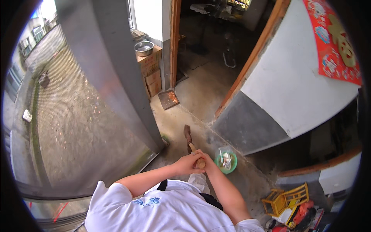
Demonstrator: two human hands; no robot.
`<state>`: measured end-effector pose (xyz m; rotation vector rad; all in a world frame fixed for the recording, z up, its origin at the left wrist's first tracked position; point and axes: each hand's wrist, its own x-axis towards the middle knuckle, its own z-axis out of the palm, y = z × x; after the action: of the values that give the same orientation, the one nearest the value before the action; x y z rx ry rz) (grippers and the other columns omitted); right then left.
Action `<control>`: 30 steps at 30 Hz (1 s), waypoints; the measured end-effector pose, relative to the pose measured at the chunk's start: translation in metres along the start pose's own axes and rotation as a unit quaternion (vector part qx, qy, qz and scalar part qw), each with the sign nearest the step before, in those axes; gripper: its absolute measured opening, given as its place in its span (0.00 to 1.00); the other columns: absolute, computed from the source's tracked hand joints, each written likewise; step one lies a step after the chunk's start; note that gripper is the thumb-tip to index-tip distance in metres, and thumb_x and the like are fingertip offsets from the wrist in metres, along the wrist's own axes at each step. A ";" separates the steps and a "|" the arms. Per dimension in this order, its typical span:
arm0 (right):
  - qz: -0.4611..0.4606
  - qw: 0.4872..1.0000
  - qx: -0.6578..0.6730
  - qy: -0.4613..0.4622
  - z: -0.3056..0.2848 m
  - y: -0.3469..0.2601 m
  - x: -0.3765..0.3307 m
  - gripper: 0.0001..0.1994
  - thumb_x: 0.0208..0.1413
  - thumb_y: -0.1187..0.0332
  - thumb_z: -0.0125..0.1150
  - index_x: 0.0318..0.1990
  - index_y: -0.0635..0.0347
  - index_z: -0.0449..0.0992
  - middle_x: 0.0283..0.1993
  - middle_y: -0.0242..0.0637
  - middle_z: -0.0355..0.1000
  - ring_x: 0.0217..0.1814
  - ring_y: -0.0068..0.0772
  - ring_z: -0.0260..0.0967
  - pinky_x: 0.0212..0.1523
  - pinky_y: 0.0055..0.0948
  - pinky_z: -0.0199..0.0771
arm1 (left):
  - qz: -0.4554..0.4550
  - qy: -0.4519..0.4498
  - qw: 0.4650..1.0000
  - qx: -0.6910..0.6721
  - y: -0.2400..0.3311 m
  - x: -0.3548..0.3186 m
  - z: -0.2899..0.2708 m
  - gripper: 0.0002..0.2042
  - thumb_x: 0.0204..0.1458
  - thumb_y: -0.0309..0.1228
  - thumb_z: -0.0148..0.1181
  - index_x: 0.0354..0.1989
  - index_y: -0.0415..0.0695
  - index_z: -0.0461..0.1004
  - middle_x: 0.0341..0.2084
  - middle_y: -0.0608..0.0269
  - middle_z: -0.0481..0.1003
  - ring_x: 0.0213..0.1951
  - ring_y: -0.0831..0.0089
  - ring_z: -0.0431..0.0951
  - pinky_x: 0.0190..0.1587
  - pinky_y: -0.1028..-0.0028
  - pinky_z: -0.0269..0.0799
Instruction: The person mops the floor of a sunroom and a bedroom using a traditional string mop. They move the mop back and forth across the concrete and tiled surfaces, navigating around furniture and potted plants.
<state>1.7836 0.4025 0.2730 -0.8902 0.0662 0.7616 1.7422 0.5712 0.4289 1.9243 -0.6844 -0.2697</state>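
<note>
In front of my body, both hands are closed around the wooden handle of a broom. My left hand wraps it from the left, and my right hand grips it from the right, close against the left one. The handle's round end points up toward me. Its brown head is low by the concrete floor, partly hidden by the handle; contact is hard to tell. Farther ahead lies a dark dustpan with orange-brown bits in it. Just right of my hands stands a green bin holding a clear plastic bag and litter.
A doorway with a wooden frame opens ahead into a dark room. Cardboard boxes carry a metal basin. A grey pillar rises at the left, beside a paved yard. A yellow chair is at the lower right.
</note>
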 end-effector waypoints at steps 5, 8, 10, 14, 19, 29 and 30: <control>0.160 0.986 0.010 0.042 -0.034 -0.090 0.129 0.17 0.59 0.55 0.48 0.46 0.60 0.69 0.40 0.37 0.71 0.39 0.30 0.72 0.36 0.30 0.75 | -0.102 0.149 0.970 0.165 -0.065 0.110 -0.043 0.18 0.38 0.31 0.63 0.39 0.51 0.67 0.41 0.59 0.69 0.42 0.53 0.70 0.42 0.61 0.67; 0.193 0.981 -0.018 0.007 -0.045 -0.126 0.207 0.18 0.59 0.53 0.47 0.46 0.59 0.69 0.40 0.37 0.72 0.39 0.28 0.72 0.36 0.29 0.75 | -0.147 0.206 0.948 0.194 -0.086 0.165 -0.079 0.17 0.36 0.27 0.63 0.37 0.52 0.68 0.38 0.58 0.69 0.39 0.56 0.71 0.40 0.63 0.67; 0.251 0.967 -0.034 -0.020 -0.035 -0.160 0.253 0.19 0.59 0.53 0.47 0.45 0.59 0.69 0.40 0.37 0.72 0.39 0.29 0.73 0.36 0.29 0.75 | -0.172 0.244 0.937 0.183 -0.101 0.194 -0.108 0.17 0.35 0.26 0.63 0.37 0.51 0.68 0.36 0.59 0.68 0.38 0.56 0.71 0.40 0.64 0.68; 0.314 0.941 -0.113 -0.044 -0.013 -0.205 0.349 0.18 0.59 0.53 0.47 0.45 0.58 0.70 0.41 0.38 0.72 0.39 0.31 0.73 0.36 0.30 0.76 | -0.240 0.322 0.893 0.203 -0.128 0.244 -0.166 0.17 0.34 0.24 0.63 0.36 0.51 0.68 0.33 0.58 0.68 0.38 0.55 0.71 0.39 0.63 0.67; 0.346 0.923 -0.034 -0.167 -0.014 -0.213 0.486 0.15 0.59 0.57 0.44 0.43 0.57 0.70 0.39 0.37 0.72 0.36 0.31 0.73 0.34 0.30 0.76 | -0.250 0.403 0.869 0.141 -0.202 0.293 -0.243 0.15 0.37 0.24 0.62 0.35 0.46 0.67 0.33 0.55 0.67 0.39 0.51 0.69 0.40 0.62 0.66; 0.417 0.903 -0.074 -0.068 0.062 -0.275 0.650 0.13 0.58 0.55 0.47 0.42 0.50 0.71 0.39 0.31 0.72 0.39 0.26 0.71 0.37 0.30 0.75 | -0.341 0.426 0.826 0.137 -0.332 0.344 -0.392 0.15 0.39 0.24 0.58 0.38 0.44 0.65 0.34 0.53 0.68 0.40 0.50 0.70 0.40 0.61 0.68; 0.416 0.903 -0.082 -0.067 0.063 -0.276 0.674 0.13 0.58 0.56 0.47 0.42 0.51 0.71 0.39 0.31 0.72 0.39 0.27 0.71 0.37 0.30 0.75 | -0.349 0.434 0.818 0.147 -0.350 0.349 -0.407 0.15 0.39 0.24 0.58 0.38 0.44 0.65 0.33 0.52 0.68 0.40 0.50 0.70 0.40 0.61 0.68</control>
<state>2.4390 0.7267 0.2623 -0.9636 0.2769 1.6462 2.3373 0.7892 0.3384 2.2360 0.6441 0.3010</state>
